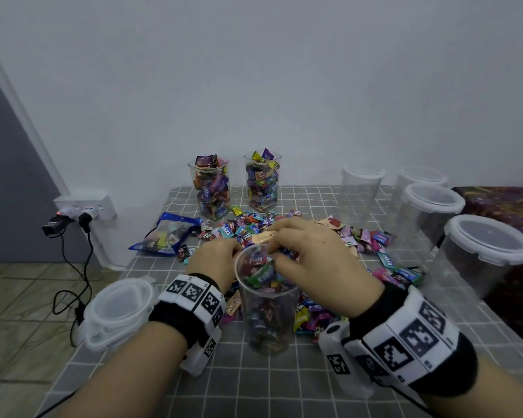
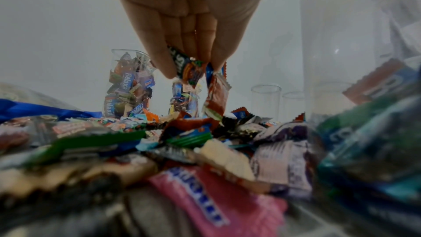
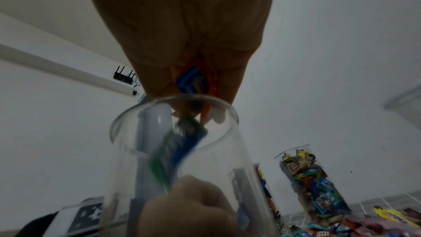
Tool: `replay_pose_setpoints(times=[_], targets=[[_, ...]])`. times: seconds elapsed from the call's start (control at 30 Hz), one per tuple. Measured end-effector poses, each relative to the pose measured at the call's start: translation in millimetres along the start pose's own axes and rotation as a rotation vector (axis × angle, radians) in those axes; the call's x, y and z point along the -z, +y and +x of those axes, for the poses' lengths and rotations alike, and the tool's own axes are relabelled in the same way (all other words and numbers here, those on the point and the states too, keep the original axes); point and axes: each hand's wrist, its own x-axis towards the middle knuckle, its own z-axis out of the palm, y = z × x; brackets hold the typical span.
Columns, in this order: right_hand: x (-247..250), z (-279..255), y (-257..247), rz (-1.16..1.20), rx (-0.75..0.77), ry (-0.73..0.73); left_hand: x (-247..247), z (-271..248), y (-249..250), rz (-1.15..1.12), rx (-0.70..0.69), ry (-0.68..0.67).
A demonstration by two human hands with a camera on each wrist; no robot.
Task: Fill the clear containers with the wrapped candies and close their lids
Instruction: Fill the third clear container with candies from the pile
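A clear container, partly filled with wrapped candies, stands at the middle of the checked table. My right hand hovers over its rim and pinches a blue wrapped candy. A green and blue candy drops, blurred, through the mouth of the container. My left hand is just left of the rim. Its fingertips pinch a few wrapped candies above the loose candy pile. The pile spreads behind and around the container.
Two full open containers stand at the back. Several empty lidded containers line the right side, the nearest. Loose lids are stacked at the left edge. A blue candy bag lies back left.
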Motion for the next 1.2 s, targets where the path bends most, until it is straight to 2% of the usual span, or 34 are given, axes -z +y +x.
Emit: replay_pose_setpoints(times=[0.27, 0.4, 0.53, 0.63, 0.7, 0.83, 1.07, 1.2], targets=[[-8.0, -4.5, 3.6, 0.051, -0.014, 0.003, 1.1, -1.7, -0.4, -0.043, 0.016, 0.013], [-7.3, -11.8, 5.2, 0.216, -0.112, 0.073, 3.2, -2.8, 0.3, -0.048, 0.006, 0.033], [-11.1, -20.4, 17.7, 0.542, -0.34, -0.124, 6.0, -5.6, -0.1, -0.085, -0.005, 0.058], [-19.3, -24.3, 21.2, 0.756, -0.37, -0.216, 8.0, -7.7, -2.3, -0.151, 0.016, 0.119], [-25.3, -25.7, 24.5, 0.852, -0.389, -0.215, 8.4, -10.2, -4.0, -0.21, 0.028, 0.148], [-28.6, -25.6, 27.9, 0.878, -0.418, -0.206, 14.2, -15.6, -4.2, -0.269, 0.017, 0.193], [-29.5, -26.3, 30.0, 0.873, -0.405, -0.194, 59.4, -22.0, 14.0, -0.46, -0.084, 0.379], [-29.6, -26.1, 30.5, 0.87, -0.418, -0.194, 77.2, -32.9, 31.8, -0.615, -0.2, 0.326]])
